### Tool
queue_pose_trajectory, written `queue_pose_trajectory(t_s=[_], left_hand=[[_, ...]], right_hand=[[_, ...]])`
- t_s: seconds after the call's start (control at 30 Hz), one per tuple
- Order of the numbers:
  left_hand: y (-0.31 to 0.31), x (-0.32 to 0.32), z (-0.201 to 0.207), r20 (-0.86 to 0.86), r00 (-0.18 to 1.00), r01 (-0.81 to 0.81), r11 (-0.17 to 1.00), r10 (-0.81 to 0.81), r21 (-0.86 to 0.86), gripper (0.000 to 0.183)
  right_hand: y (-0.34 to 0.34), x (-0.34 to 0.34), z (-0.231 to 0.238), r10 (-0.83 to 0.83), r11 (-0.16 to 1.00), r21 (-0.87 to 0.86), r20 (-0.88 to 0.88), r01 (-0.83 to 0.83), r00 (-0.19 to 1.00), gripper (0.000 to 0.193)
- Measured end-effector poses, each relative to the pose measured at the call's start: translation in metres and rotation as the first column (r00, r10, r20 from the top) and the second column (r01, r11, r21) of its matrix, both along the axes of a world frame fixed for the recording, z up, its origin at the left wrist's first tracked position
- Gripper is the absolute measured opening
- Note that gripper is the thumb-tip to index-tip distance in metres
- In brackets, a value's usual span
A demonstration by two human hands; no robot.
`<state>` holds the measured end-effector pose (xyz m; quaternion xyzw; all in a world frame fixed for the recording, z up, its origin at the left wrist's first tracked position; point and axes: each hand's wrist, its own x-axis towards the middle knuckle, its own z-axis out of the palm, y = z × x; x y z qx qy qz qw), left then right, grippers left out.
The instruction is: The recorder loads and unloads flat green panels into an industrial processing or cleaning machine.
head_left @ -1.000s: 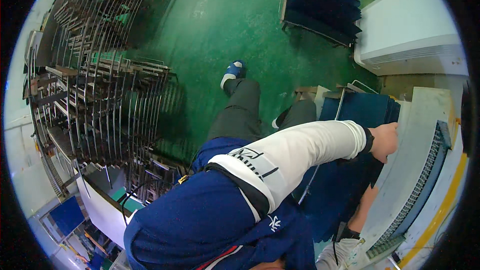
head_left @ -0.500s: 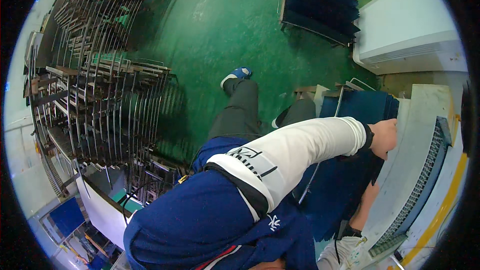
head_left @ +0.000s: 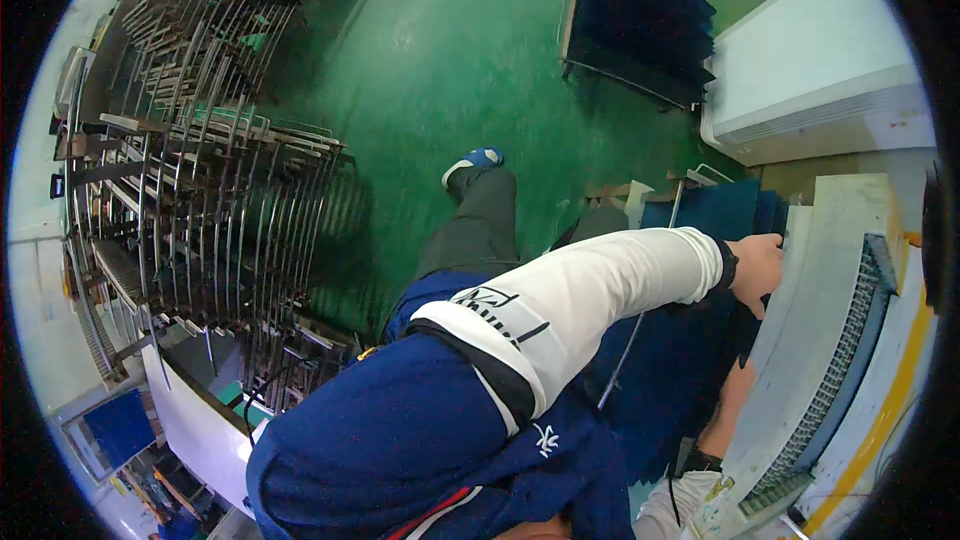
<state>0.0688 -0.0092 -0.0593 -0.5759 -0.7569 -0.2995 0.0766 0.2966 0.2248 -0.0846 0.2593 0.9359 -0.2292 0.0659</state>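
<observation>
A stack of dark blue sheets (head_left: pixel 665 370) stands in a rack with thin metal rods, close to my body at the right. My left arm, in a white sleeve, reaches across it. My left hand (head_left: pixel 757 272) is closed at the sheets' far right edge, its fingers curled over that edge. Lower down, my right hand (head_left: pixel 738 395) is at the same edge, and its fingers are hidden behind the dark sheets. Just right of both hands runs the pale side of a machine (head_left: pixel 800 340) with a long row of metal links (head_left: pixel 835 380).
Several metal wire racks (head_left: pixel 220 210) crowd the left side. Another rack of dark blue sheets (head_left: pixel 640 30) stands ahead on the green floor (head_left: pixel 420 70), beside a large white cabinet (head_left: pixel 815 60). A white-topped table (head_left: pixel 195 420) is at the lower left.
My left hand has shifted very slightly left and stays at the sheets' edge. The whole view has tilted a little; my right hand looks nearly unmoved.
</observation>
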Motion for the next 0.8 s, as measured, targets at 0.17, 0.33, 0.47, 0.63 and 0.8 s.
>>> queue_pose_trajectory(t_s=[0.17, 0.33, 0.47, 0.63, 0.8], left_hand=[[0.005, 0.001, 0.0, -0.045, 0.999, 0.009, 1.0, -0.01, -0.021, 0.056], [0.005, 0.0, -0.003, -0.054, 0.998, 0.012, 1.0, -0.012, -0.002, 0.059], [0.009, -0.004, -0.006, -0.066, 0.998, 0.021, 0.999, -0.018, 0.045, 0.059], [0.019, -0.001, -0.008, -0.1, 0.995, 0.027, 0.987, -0.011, 0.16, 0.063], [0.018, 0.002, -0.003, -0.014, 1.0, 0.02, 0.998, -0.019, 0.061, 0.064]], right_hand=[[0.041, 0.013, -0.043, 0.067, 0.995, 0.077, -0.149, -0.056, 0.987, 0.039], [0.05, 0.005, -0.046, 0.057, 0.998, 0.027, -0.036, -0.056, 0.998, 0.036], [0.025, 0.004, -0.032, 0.084, 0.994, -0.051, -0.166, -0.094, 0.982, 0.035], [0.014, 0.008, -0.014, 0.012, 0.995, -0.101, -0.062, -0.018, 0.998, 0.033], [-0.001, 0.007, 0.0, 0.045, 0.998, -0.051, -0.052, -0.048, 0.998, 0.04]])
